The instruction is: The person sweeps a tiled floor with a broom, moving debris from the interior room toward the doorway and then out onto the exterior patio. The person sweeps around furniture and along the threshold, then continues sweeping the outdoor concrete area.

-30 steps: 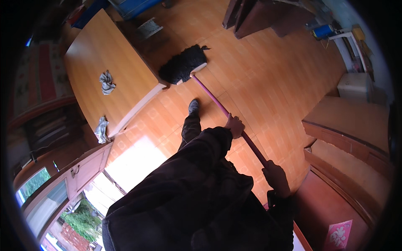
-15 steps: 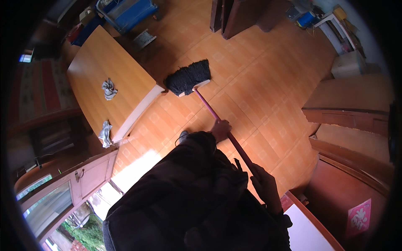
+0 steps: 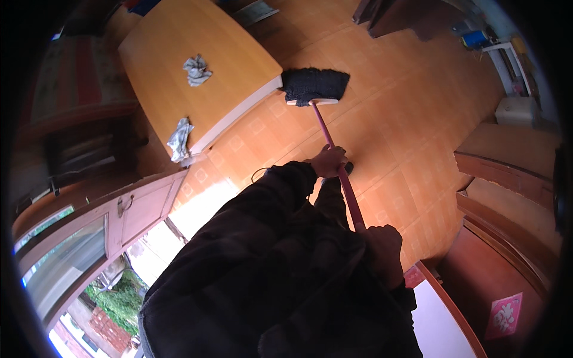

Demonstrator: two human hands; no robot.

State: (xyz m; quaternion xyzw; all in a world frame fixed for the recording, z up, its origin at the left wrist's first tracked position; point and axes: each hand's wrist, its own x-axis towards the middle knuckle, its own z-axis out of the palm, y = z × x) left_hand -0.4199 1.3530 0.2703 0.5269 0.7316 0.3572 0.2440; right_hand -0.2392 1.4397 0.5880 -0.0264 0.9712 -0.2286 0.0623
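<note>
The broom (image 3: 315, 88) lay ahead of both hands, its pink handle (image 3: 337, 161) running straight away from the body to the black head on the floor (image 3: 394, 119) beside the table (image 3: 239, 65) corner; the left hand (image 3: 328, 161) gripped nearer the head, the right hand (image 3: 382, 250) clamped the near end

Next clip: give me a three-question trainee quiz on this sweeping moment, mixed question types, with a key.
1. True or false: the left hand grips the broom handle nearer the bristles than the right hand.
2. How many crumpled cloths lie on the wooden table?
3. The broom head is: A) on the table, B) on the floor beside the table's corner, C) lifted toward the doorway.

Key: 1 true; 2 two; 3 B.
</note>
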